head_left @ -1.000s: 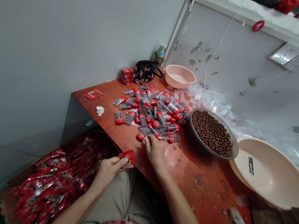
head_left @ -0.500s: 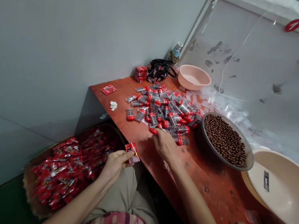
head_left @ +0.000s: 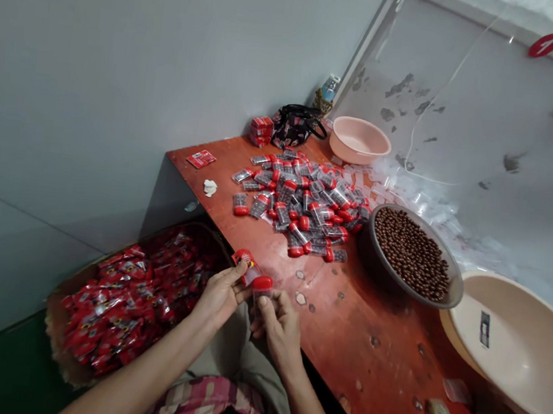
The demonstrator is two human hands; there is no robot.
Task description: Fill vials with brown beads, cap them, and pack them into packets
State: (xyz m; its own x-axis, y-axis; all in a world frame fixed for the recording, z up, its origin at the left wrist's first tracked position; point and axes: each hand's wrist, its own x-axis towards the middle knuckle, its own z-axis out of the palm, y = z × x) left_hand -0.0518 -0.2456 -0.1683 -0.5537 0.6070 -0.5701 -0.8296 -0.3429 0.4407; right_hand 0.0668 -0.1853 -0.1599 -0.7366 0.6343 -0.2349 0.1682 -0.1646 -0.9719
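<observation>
- Pinching red packet in left hand, thumb and fingers clamping on it.
- Gripping red-capped container in right hand, thumb and fingers clamping round its clear body, red cap pointing up.
- Holding both close together above lap, near edge of red table; can't tell if touching each other.
- Seeing heap of red-capped containers on table, beyond both hands.
- Seeing grey bowl full of brown balls right of heap, large peach basin beside bowl, small peach basin behind heap.
- Seeing bin full of red packets left of left hand, below tabletop.
</observation>
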